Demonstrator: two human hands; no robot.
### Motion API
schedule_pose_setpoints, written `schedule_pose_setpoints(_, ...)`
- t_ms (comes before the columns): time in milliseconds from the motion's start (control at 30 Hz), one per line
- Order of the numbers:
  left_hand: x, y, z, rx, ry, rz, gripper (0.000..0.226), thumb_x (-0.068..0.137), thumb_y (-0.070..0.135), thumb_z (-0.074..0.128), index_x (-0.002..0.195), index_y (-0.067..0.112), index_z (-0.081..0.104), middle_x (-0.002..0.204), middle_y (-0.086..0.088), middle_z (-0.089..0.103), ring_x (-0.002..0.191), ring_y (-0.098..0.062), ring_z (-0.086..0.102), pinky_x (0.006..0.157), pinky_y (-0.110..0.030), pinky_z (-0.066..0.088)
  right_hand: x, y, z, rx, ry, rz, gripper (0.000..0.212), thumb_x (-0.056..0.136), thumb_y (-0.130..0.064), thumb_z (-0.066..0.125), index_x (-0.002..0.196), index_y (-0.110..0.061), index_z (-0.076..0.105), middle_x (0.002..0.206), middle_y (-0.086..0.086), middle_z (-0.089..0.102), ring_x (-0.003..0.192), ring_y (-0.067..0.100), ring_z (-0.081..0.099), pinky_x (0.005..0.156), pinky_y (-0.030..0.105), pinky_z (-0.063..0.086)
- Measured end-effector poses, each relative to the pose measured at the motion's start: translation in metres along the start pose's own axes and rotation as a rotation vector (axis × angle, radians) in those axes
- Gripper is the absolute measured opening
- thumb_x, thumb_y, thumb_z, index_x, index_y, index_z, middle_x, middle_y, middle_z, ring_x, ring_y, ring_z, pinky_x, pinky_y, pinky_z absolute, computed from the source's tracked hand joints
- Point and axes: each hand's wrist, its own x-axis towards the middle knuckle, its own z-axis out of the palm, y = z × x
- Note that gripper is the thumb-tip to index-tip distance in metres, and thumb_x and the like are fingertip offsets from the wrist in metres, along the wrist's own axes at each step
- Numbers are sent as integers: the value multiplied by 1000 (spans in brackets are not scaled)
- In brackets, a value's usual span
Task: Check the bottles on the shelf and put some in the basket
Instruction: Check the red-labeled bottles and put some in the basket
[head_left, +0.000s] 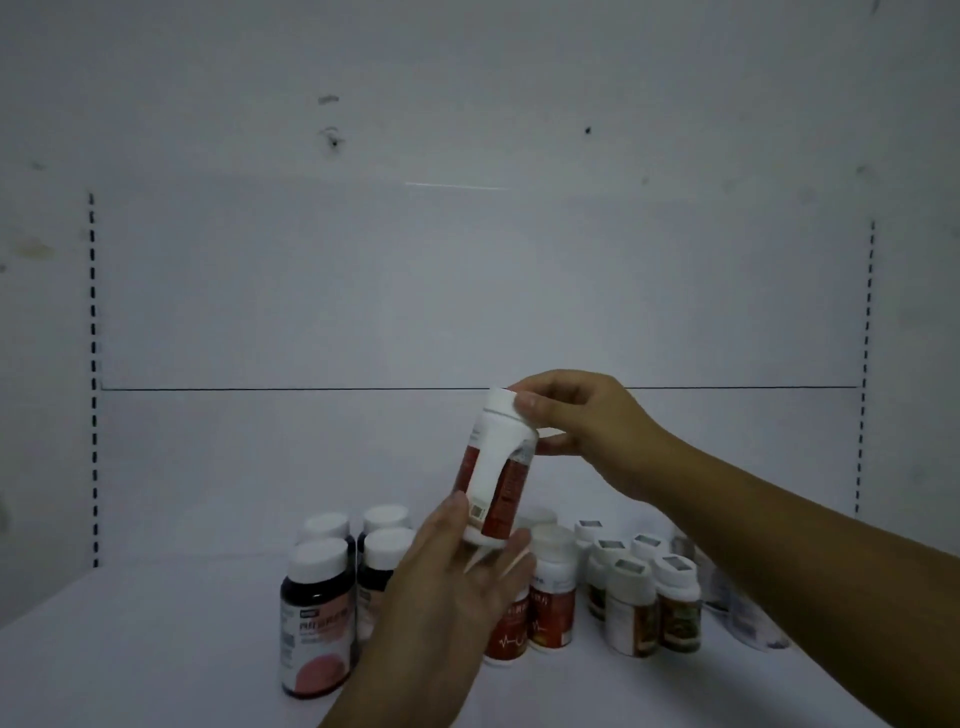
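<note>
A white bottle with a red label and white cap (496, 467) is held up above the shelf, slightly tilted. My right hand (576, 426) pinches its cap and shoulder from the right. My left hand (457, 582) supports its base from below, fingers spread around the bottom. Behind and beneath stand dark bottles with pink labels (316, 618) at the left, red-labelled white bottles (553, 603) in the middle, and small white bottles with green-brown labels (631, 608) at the right. No basket is in view.
The white shelf board (156, 649) has bare room at the left and in front of the bottles. Slotted uprights (93, 364) run up both sides of the white back panel. A few clear bottles (748, 618) stand at the far right.
</note>
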Motion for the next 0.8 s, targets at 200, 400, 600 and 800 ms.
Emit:
schedule_pose_setpoints(200,2,-54,9,-272,-358,-277,94,29,4,93,116,-1,60,115,-29,63,92,-44,66,67,-48,58,-50,-9,-55,-1,-173,110,20,68,-16,72,88,-15,67,88,-1,66,82,12,64,69,24,54)
schedule_pose_setpoints(400,-6,-151,41,-227,-501,-634,90,20,-1,93,106,1,67,109,-28,67,85,-42,69,67,-49,58,-124,-16,-143,-104,-361,429,54,64,-28,82,110,-12,60,94,-2,69,87,14,66,72,24,54)
schedule_pose_setpoints(600,-38,-266,64,-97,-757,-1055,72,28,7,95,97,1,73,109,-27,67,87,-39,69,72,-44,58,-266,1,-214,-91,-149,771,54,50,-30,91,98,-19,68,92,2,66,85,19,60,78,36,46)
schedule_pose_setpoints(800,-94,-365,88,2,-788,-1343,75,39,3,91,108,-3,63,111,-30,64,87,-41,68,64,-43,60,-421,12,-243,143,208,918,53,48,-24,92,95,-17,69,90,1,70,82,15,66,68,26,56)
